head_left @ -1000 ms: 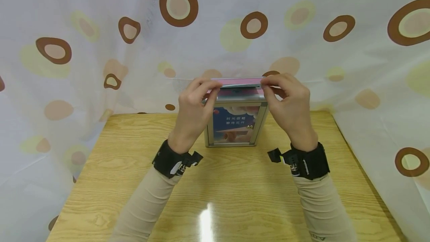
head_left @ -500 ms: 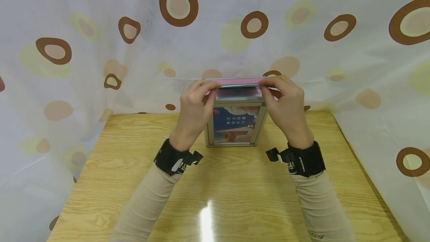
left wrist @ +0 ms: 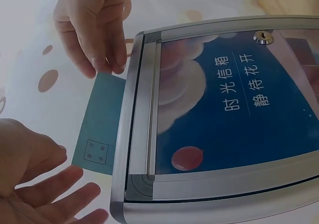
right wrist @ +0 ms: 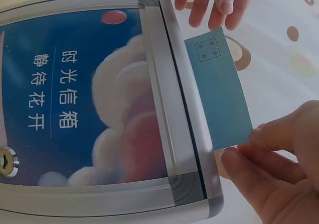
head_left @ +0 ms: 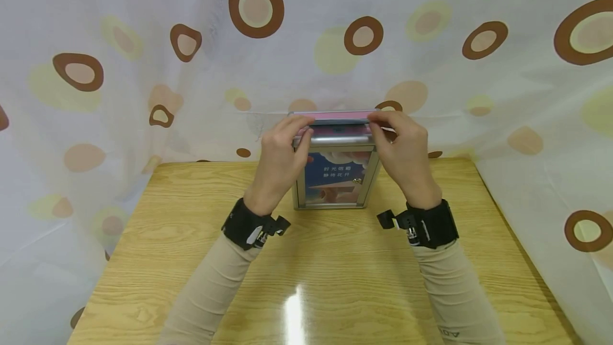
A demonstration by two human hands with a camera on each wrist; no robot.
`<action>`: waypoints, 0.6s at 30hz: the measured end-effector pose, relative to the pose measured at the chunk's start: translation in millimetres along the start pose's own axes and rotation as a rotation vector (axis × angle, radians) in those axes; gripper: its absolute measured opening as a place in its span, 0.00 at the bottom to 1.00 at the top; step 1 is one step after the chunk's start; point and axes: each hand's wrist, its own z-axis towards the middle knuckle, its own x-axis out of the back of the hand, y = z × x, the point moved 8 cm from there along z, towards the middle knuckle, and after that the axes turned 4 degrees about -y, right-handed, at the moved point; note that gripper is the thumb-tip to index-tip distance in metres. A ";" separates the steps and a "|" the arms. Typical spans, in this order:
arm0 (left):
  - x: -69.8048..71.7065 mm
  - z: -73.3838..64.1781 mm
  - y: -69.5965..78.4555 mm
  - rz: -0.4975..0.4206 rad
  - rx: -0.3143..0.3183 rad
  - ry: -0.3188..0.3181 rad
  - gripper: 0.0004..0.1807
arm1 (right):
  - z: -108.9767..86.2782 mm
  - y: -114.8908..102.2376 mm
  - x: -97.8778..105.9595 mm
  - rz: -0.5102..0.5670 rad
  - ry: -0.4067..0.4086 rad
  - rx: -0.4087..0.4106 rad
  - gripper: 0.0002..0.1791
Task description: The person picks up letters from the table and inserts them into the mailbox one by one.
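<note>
A mailbox [head_left: 330, 185] with a silver frame, a blue picture front and white Chinese characters stands upright at the back of the table. Out of the slot in its top sticks part of a blue-green envelope [left wrist: 99, 119], with a small printed square near one corner; its other part is hidden inside. My right hand [head_left: 407, 158] pinches the envelope's right corner between thumb and fingers. At the opposite corner is my left hand [head_left: 282, 161], its fingers spread loosely and its fingertips right at the envelope's edge in both wrist views.
The wooden table [head_left: 335, 276] stretches toward me, in front of the mailbox. A patterned curtain [head_left: 297, 63] hangs close behind it and along both sides. A lock [left wrist: 263, 37] sits on the mailbox's front door.
My right hand has shifted slightly left and the envelope now lies more level over the slot. My left thumb has parted a little from the index finger. The mailbox has stayed put.
</note>
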 end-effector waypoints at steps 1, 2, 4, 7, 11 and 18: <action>-1.3 -0.1 -0.8 0.000 0.004 -0.010 0.11 | -0.7 1.7 -1.1 -0.004 -0.008 -0.011 0.09; -2.6 -0.4 -1.4 0.002 0.010 -0.022 0.12 | -1.4 3.1 -2.1 -0.001 -0.016 -0.024 0.10; -5.5 -1.0 -2.8 0.010 0.028 -0.048 0.13 | -2.9 5.9 -3.9 0.005 -0.029 -0.049 0.11; -9.6 -2.1 -5.1 0.030 0.062 -0.082 0.15 | -4.5 9.1 -5.5 0.018 -0.037 -0.076 0.12; -13.2 -2.6 -7.3 0.044 0.095 -0.106 0.17 | -5.0 10.5 -6.3 0.033 -0.038 -0.083 0.11; -13.7 -4.2 -4.3 0.048 0.064 -0.119 0.20 | -12.8 5.3 -4.9 -0.041 -0.016 -0.045 0.10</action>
